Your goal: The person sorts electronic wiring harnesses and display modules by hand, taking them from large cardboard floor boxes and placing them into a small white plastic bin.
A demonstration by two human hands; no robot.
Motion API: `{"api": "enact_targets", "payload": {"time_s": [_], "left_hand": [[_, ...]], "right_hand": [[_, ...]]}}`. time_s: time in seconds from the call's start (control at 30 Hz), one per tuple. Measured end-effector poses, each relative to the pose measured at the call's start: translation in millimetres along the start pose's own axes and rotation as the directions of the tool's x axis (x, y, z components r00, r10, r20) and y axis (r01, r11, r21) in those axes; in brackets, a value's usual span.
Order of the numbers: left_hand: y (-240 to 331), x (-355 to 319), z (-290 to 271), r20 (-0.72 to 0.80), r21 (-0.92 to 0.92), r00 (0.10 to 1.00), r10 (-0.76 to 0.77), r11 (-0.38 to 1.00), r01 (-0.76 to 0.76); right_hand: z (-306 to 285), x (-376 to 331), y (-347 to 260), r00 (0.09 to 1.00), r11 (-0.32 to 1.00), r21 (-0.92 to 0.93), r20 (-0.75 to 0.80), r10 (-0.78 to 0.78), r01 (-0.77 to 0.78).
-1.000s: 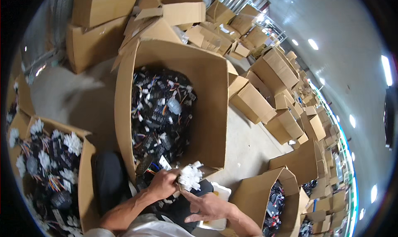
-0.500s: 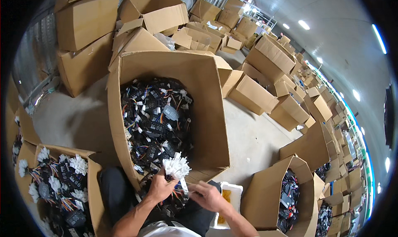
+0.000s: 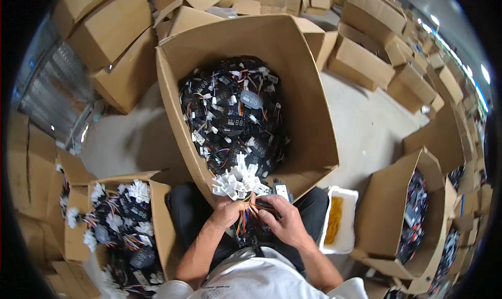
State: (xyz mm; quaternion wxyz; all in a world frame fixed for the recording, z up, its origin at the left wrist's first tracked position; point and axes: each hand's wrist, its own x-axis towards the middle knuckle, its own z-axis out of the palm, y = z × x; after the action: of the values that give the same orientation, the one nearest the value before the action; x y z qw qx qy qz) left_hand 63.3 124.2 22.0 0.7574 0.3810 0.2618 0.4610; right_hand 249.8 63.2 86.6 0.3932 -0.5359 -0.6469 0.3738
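A bunch of white plastic connectors on thin multicoloured wires (image 3: 236, 181) stands just above the person's lap, at the near edge of the big open cardboard box (image 3: 308, 116) in front of them. In the single head view, the left hand (image 3: 228, 211) is closed in a fist round the gathered wires just under the connectors, so the white plugs fan out above its knuckles. The right hand (image 3: 285, 221) sits just beside it, fingers curled loosely and partly closed on the wires and a small black module (image 3: 281, 190) with a white label; how firmly it grips cannot be told.

The big box holds a heap of black display modules with coloured wiring (image 3: 235, 116), too many and too tangled to count. To the person's left, a second open cardboard box (image 3: 157, 215) holds sorted black modules with several white connector clusters (image 3: 137, 190) on top. To the right lie one white plastic tray with yellow contents (image 3: 340, 220) and another open carton of black parts (image 3: 413, 210). Many more brown cartons (image 3: 366, 58), some closed, some open, crowd the pale floor (image 3: 366, 131) beyond.
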Motion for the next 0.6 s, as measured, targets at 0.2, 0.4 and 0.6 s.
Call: {"api": "enact_targets", "payload": {"time_s": [0.2,0.4,0.6], "left_hand": [[-1,-10,-2,0.022,-0.024,1.0,-0.01,1.0,0.011],[19,-20,10,0.301,0.193,0.952,0.054,0.974,-0.116],[-5,-23,-7,0.015,0.171,0.995,0.099,0.98,-0.1]], "right_hand": [[10,0,-7,0.996,0.995,-0.072,-0.065,-0.069,0.064],[14,-7,1,0.988,0.996,0.082,-0.152,0.032,-0.02],[4,-8,-17,0.994,0.978,0.208,-0.109,0.025,-0.002]]}}
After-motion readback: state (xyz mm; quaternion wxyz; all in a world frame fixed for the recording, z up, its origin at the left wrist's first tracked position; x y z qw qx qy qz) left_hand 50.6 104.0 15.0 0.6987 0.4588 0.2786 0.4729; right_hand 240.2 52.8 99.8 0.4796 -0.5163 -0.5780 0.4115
